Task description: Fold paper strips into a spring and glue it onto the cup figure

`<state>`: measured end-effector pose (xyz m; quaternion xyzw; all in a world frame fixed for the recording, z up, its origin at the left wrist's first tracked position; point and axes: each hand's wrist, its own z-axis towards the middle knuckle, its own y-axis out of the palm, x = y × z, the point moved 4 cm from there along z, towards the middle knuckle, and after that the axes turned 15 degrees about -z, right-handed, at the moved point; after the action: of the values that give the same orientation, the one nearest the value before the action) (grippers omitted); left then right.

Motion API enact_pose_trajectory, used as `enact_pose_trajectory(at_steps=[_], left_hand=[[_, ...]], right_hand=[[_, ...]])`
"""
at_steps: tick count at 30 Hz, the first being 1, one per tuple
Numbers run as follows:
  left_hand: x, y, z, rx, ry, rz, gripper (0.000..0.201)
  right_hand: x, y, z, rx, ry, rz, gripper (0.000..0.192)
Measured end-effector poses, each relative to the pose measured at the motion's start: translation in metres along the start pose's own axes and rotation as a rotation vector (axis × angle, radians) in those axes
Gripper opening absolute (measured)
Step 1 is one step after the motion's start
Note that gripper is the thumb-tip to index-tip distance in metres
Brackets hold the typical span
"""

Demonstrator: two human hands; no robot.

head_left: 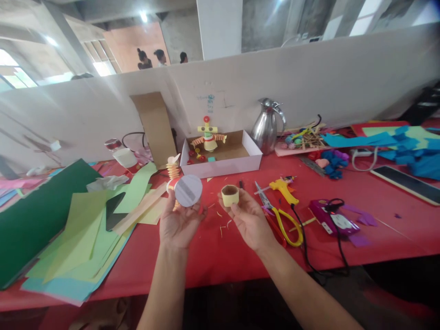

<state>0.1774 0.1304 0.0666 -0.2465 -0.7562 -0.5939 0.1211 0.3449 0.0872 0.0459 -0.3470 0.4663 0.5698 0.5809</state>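
My left hand [178,227] is closed around a paper doll whose pale round base [188,190] faces me. A folded orange-and-cream paper arm [173,168] sticks up from the doll, and most of its body is hidden behind the base. Between the fingertips of my right hand [252,222] is a small pale-yellow paper ring [230,198], its hollow brown inside turned upward. The two hands are apart above the red tabletop [213,256]. Beyond them, a similar paper doll [208,140] with pleated arms stands in a shallow white box [223,169].
Right of my hands lie yellow-handled scissors [288,227], a yellow glue gun [284,190] and a magenta device [332,217] with a black cord. Coloured paper sheets [79,229] cover the left side. A metal jug [266,126] and phone [407,183] stand farther off.
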Motion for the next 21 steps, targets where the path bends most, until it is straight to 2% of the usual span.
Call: enact_pose_trajectory(at_steps=[5,10,12,15,18,21], left_hand=[[0.003,-0.016,0.004,0.135,-0.105,-0.055,0.039],[-0.002,-0.023,0.003,0.130,-0.150,-0.068,0.039],[-0.003,-0.024,0.004,0.119,-0.138,-0.074,0.038],[-0.001,-0.028,0.013,0.153,-0.115,0.018,0.037],[-0.002,-0.035,0.034,0.272,-0.182,0.162,0.034],[0.000,-0.036,0.057,0.330,-0.201,0.329,0.028]], right_hand=[[0.015,-0.010,-0.005,0.070,0.034,0.031,0.037],[0.030,-0.014,-0.011,0.040,0.118,-0.214,0.032],[0.035,-0.013,-0.012,0.019,0.125,-0.272,0.037],[0.035,-0.015,-0.013,-0.002,0.080,-0.398,0.042],[0.028,-0.021,-0.017,0.001,0.010,-0.605,0.032],[0.022,-0.028,-0.026,0.011,-0.016,-0.751,0.027]])
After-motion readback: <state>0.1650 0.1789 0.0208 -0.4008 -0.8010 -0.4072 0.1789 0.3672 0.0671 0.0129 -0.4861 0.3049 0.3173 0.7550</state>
